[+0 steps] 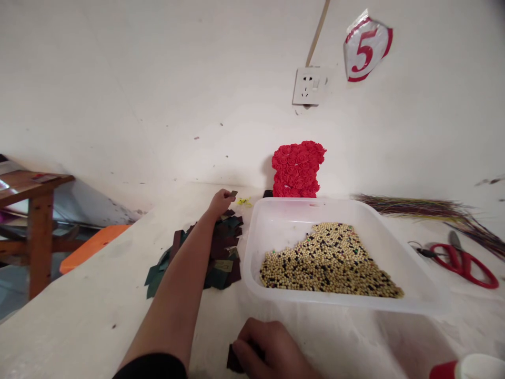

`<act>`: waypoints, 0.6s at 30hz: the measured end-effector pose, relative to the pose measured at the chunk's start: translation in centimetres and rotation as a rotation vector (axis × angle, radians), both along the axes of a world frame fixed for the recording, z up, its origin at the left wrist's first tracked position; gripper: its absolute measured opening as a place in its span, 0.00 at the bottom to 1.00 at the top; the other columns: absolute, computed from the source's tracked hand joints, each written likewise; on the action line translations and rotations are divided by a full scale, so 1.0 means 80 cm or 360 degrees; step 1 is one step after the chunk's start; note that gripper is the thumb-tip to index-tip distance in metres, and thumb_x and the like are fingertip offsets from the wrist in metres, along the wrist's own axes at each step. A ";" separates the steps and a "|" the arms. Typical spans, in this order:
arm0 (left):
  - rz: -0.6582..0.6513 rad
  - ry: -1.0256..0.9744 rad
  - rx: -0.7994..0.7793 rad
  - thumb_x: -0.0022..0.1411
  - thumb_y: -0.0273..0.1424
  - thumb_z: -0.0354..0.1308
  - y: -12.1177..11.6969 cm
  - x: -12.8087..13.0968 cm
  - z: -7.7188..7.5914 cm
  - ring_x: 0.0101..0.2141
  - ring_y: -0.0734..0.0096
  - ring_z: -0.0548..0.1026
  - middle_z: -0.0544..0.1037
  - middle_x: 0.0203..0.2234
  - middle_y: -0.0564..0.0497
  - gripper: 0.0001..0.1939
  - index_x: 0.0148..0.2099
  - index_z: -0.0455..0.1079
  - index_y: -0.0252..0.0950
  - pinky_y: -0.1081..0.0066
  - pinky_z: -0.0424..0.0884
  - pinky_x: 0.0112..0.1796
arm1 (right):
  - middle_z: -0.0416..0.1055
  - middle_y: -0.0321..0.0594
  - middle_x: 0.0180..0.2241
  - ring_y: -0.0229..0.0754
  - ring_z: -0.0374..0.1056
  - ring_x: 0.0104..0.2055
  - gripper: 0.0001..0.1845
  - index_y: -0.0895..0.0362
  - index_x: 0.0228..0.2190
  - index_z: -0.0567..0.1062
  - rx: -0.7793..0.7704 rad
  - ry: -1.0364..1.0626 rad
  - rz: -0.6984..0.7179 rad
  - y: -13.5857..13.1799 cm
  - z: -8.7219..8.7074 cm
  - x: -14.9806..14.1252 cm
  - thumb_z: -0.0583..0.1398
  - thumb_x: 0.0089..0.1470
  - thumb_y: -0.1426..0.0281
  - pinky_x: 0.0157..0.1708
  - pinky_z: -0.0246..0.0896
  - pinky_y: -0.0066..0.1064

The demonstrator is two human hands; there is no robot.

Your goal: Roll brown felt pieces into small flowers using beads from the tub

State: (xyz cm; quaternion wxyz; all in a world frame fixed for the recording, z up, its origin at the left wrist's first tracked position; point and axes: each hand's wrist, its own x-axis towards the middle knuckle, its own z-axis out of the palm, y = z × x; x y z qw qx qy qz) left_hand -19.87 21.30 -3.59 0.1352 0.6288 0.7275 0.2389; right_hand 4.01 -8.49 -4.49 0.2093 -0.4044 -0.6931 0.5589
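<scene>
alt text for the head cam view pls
Seen from the wearer's head, a left hand pinches a small dark scrap above a heap of dark green and maroon cut pieces on a white bench, while the right hand holds a dark piece. Beside them sits a translucent plastic tray of cream and black beads.

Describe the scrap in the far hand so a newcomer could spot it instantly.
Beside the white plastic tray of beads on the bench, a left hand reaches over a heap of dark cut pieces. The scrap is the small dark piece pinched in its fingertips, above the heap, and smaller than the piece in the right hand.
</scene>
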 end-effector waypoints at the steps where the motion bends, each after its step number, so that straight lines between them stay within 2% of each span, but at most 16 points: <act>1: 0.0012 0.0013 -0.0003 0.66 0.35 0.55 0.000 -0.001 -0.001 0.45 0.62 0.74 0.72 0.50 0.43 0.17 0.55 0.66 0.34 0.57 0.73 0.44 | 0.78 0.40 0.32 0.40 0.72 0.36 0.17 0.57 0.31 0.77 0.0002 -0.0010 -0.0007 0.000 0.000 0.000 0.55 0.60 0.59 0.35 0.62 0.26; 9: 0.0017 0.0105 -0.0117 0.66 0.35 0.55 0.007 0.003 -0.011 0.45 0.62 0.74 0.72 0.50 0.44 0.17 0.54 0.67 0.34 0.57 0.73 0.44 | 0.78 0.42 0.32 0.40 0.72 0.36 0.17 0.58 0.31 0.77 -0.0041 -0.0019 -0.0002 0.000 0.003 -0.001 0.55 0.60 0.59 0.35 0.62 0.26; 18: -0.0041 0.0176 -0.0146 0.66 0.35 0.55 -0.001 0.002 -0.002 0.45 0.62 0.74 0.72 0.49 0.44 0.17 0.54 0.67 0.34 0.57 0.73 0.44 | 0.79 0.42 0.33 0.40 0.73 0.36 0.16 0.58 0.31 0.77 -0.0046 0.0034 0.0028 0.000 0.002 0.000 0.54 0.61 0.61 0.35 0.63 0.26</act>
